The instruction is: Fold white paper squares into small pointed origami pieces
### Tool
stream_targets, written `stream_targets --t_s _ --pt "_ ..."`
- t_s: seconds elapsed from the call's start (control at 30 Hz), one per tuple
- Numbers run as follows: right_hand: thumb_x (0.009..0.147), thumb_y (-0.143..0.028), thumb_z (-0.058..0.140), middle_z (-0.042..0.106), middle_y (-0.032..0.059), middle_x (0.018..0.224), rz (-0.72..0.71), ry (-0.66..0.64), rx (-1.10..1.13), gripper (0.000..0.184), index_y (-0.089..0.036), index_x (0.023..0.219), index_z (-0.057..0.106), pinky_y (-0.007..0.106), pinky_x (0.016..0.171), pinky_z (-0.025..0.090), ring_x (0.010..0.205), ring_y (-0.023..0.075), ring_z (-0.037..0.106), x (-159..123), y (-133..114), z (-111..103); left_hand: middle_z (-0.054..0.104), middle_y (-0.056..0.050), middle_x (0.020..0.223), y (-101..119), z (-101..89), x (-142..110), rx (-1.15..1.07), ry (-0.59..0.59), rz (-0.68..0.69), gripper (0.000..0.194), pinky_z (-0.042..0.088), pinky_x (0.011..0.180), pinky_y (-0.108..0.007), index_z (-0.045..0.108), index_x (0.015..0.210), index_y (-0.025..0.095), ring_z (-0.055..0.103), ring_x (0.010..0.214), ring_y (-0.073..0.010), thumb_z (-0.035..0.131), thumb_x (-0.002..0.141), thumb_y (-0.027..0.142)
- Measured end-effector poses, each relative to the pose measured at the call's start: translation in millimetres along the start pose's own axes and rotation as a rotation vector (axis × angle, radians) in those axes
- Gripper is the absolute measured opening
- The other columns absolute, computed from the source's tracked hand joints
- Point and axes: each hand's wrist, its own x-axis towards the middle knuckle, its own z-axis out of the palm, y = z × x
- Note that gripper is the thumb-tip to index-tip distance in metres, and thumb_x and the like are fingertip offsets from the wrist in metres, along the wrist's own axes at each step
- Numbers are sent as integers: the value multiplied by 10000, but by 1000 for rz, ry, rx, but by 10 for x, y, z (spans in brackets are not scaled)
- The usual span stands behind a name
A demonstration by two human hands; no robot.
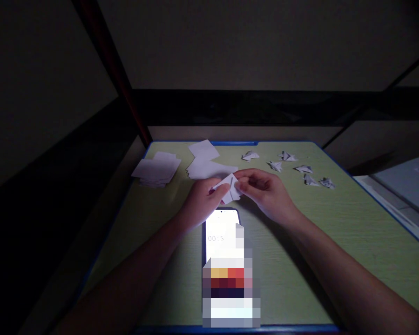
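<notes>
A small folded piece of white paper (pixel 230 191) is held up between both hands, just beyond the top of a lit phone (pixel 220 239). My left hand (pixel 203 197) grips its left side, thumb pressed on the front face. On its right side, my right hand (pixel 261 188) pinches the paper between thumb and fingers. A dark crease or gap runs down the middle of the folded paper. The fingers behind it are partly hidden. Behind the hands lies a spread of white paper sheets (pixel 209 168), partly covered by them.
Another stack of white paper (pixel 157 170) lies at the table's far left. Several small folded paper figures (pixel 275 166) are scattered at the back right. The green table (pixel 335 242) has a blue edge. Beyond its right side are white flat items (pixel 405 181). Walls surround the dim scene.
</notes>
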Motion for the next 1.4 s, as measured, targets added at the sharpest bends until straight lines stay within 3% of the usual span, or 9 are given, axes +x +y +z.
stream_targets --t_s 0.27,0.47,0.63,0.77,1.1,1.33,1.4 --pt "779 -183 683 595 -9 714 -133 9 -12 116 -183 858 597 262 584 414 631 109 535 -22 -24 43 545 4 585 -12 -3 4 12 -7 14 251 392 472 -193 559 679 131 538 539 -95 512 847 312" --pt "759 -222 701 595 -20 674 -49 0 -6 240 -165 974 611 267 570 400 603 111 530 -5 -9 17 552 1 586 -43 6 2 40 -20 33 234 394 467 -200 594 735 126 549 540 -104 515 855 309" --pt "659 -314 791 627 -1 648 77 11 -14 224 -147 733 660 249 540 391 567 98 529 10 -8 1 520 14 561 -37 17 -16 105 -18 73 242 344 442 -197 596 713 125 481 504 -89 529 849 314" --pt "605 -361 825 634 0 630 103 66 -9 268 -155 678 671 249 530 390 558 101 527 12 -30 9 501 26 564 -23 26 -18 65 -26 31 179 306 416 -184 571 708 133 460 495 -81 572 799 288" --pt "747 -362 725 586 -16 598 65 37 30 212 -165 689 671 254 515 313 536 94 471 -26 -15 12 472 38 532 45 -4 -31 101 -35 18 226 281 412 -176 532 628 142 439 476 -70 596 776 300" --pt "759 -475 697 547 -18 584 93 -6 -38 341 -157 659 622 252 501 288 526 93 430 -23 17 46 518 19 551 39 24 -30 104 46 22 208 318 441 -190 605 663 122 462 501 -82 594 776 296" --pt "770 -495 676 510 -28 554 61 5 -81 367 -163 638 592 252 488 275 511 92 400 -23 10 42 546 12 564 70 -1 -42 133 14 26 226 338 447 -193 614 682 124 479 505 -86 590 797 316"
